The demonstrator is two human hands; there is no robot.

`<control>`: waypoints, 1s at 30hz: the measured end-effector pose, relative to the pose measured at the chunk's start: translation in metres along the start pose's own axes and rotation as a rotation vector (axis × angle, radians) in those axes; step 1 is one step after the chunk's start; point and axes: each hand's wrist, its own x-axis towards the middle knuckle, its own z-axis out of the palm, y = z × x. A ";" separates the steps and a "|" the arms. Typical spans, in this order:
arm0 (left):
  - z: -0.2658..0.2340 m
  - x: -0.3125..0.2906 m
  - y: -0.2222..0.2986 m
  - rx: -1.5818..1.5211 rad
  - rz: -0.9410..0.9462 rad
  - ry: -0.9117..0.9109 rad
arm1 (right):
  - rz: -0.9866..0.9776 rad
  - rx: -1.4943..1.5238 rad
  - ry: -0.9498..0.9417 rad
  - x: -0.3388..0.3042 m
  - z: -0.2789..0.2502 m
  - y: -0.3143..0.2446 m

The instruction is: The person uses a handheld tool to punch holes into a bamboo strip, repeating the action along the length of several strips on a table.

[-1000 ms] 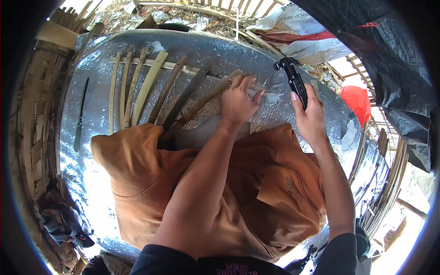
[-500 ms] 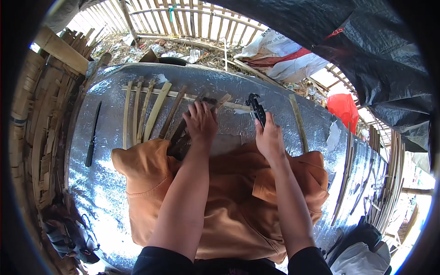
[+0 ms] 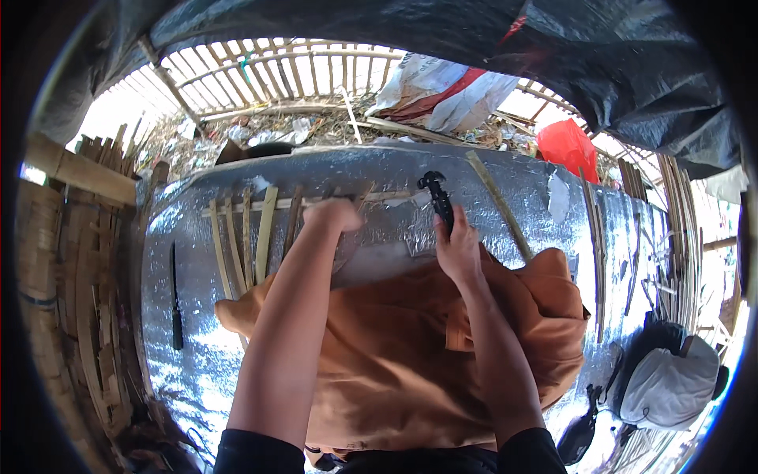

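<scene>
My right hand [image 3: 460, 245] is closed around the handle of a small black hammer [image 3: 439, 201], its head up and away from me. My left hand [image 3: 335, 213] is over a crosswise bamboo strip [image 3: 388, 197]. It is blurred and its fingers are turned out of sight, so what it grips is hidden. Left of it, several upright bamboo slats [image 3: 264, 233] lie across that strip in a row. An orange-brown cloth garment [image 3: 379, 355] is spread beneath my forearms and covers the lower ends of some slats.
All this lies on a silvery foil-covered surface [image 3: 213, 371]. A long dark knife [image 3: 176, 308] lies at the left. One loose slat [image 3: 501, 205] leans to the right, with more thin strips [image 3: 596, 268] beyond. A grey-white bag [image 3: 671, 387] stands lower right; a red plastic bag [image 3: 568, 148] is behind.
My left hand has gone from lying spread on the slats to a turned, blurred pose. The right hand still holds the hammer. The whole view has shifted, and the garment's folds have moved.
</scene>
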 end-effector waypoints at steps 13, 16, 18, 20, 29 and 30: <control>0.035 -0.167 0.035 -0.094 0.146 0.575 | 0.045 0.183 -0.214 -0.004 -0.051 0.007; 0.052 -0.233 0.033 -0.313 0.299 0.812 | 0.020 0.210 -0.183 0.005 -0.064 0.022; 0.051 -0.263 0.030 -0.288 0.269 0.757 | 0.007 0.259 -0.097 -0.001 -0.057 0.026; 0.038 -0.293 0.044 -0.194 0.222 0.606 | 0.016 0.266 -0.083 -0.013 -0.047 0.024; 0.040 -0.215 0.070 0.130 0.138 0.244 | -0.007 0.238 -0.117 -0.023 -0.033 0.023; 0.034 -0.200 0.070 0.135 0.148 0.245 | -0.003 0.234 -0.107 -0.019 -0.030 0.023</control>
